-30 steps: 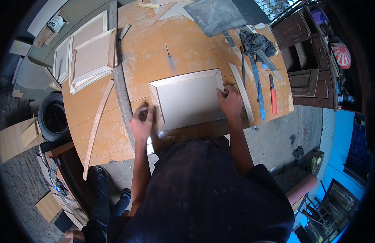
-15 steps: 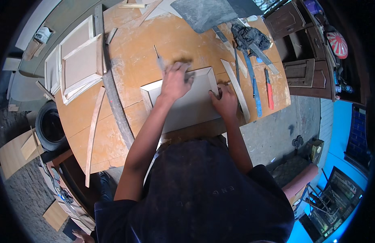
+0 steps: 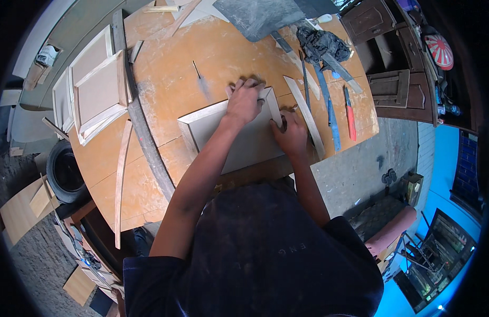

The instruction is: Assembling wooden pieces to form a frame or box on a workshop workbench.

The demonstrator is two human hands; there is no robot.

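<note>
On the table in front of me lies a shallow rectangular wooden frame (image 3: 202, 112) with a pale flat panel inside it. My left hand (image 3: 245, 101) is on its far rail, close to the far right corner, fingers curled down and closed. What sits under those fingertips, if anything, is hidden. My right hand (image 3: 291, 133) grips the frame's right rail, the thumb over the inner edge and the fingers round the outside. A loose pale wooden strip (image 3: 305, 116) lies just right of that hand.
Stacked panelled frames (image 3: 99, 87) lie at the left, beside a long dark bar (image 3: 144, 127). A thin wooden strip (image 3: 123, 179) crosses the left edge. A red-handled tool (image 3: 351, 124), a blue strip (image 3: 331, 116) and crumpled black plastic (image 3: 323, 47) occupy the right side.
My left hand has slid right along the far rail toward the corner, and it is less blurred. My right hand keeps its grip on the frame. The whole view has shifted slightly.
</note>
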